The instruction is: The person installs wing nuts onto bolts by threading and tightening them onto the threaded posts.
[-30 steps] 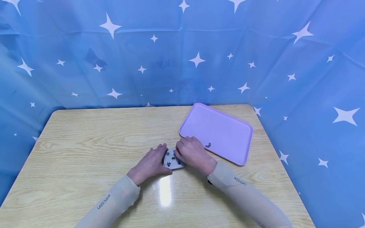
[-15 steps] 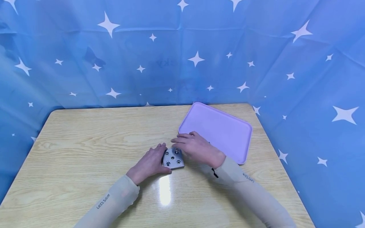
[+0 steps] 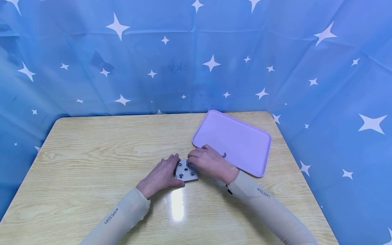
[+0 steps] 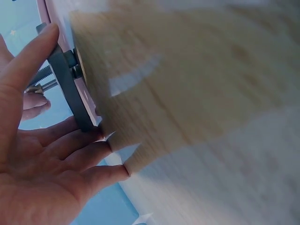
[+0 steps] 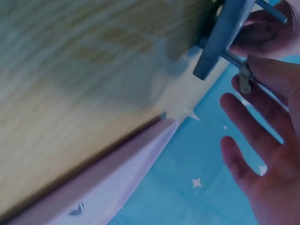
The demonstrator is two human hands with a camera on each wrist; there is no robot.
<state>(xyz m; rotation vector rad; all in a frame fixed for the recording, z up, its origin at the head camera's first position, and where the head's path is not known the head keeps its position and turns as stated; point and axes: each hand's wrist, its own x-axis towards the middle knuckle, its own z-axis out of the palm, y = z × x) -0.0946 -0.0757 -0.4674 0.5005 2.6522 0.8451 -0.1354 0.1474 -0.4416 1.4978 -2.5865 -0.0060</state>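
A grey metal plate (image 3: 185, 170) with several holes lies under both hands, close over the table. My left hand (image 3: 162, 173) grips its left side, thumb at the near edge and fingers at the far one. In the left wrist view, threaded bolts (image 4: 48, 85) stand out of the plate's upper face, with bolt heads (image 4: 71, 58) on its underside. My right hand (image 3: 212, 163) pinches a small wing nut (image 5: 244, 78) on one bolt (image 5: 231, 58) at the plate's far right corner. The other bolt (image 3: 181, 175) stands upright near the left hand's thumb.
A purple tray (image 3: 242, 136) lies at the back right, beyond the right hand. One more wing nut (image 3: 224, 155) lies in it near the front rim. The wooden table (image 3: 101, 146) meets a blue star-patterned curtain (image 3: 171, 51) at the back and right.
My right hand's fingers lifted and spread off the corner bolt half a second ago and now close round its wing nut again. The left hand and plate stay in place.
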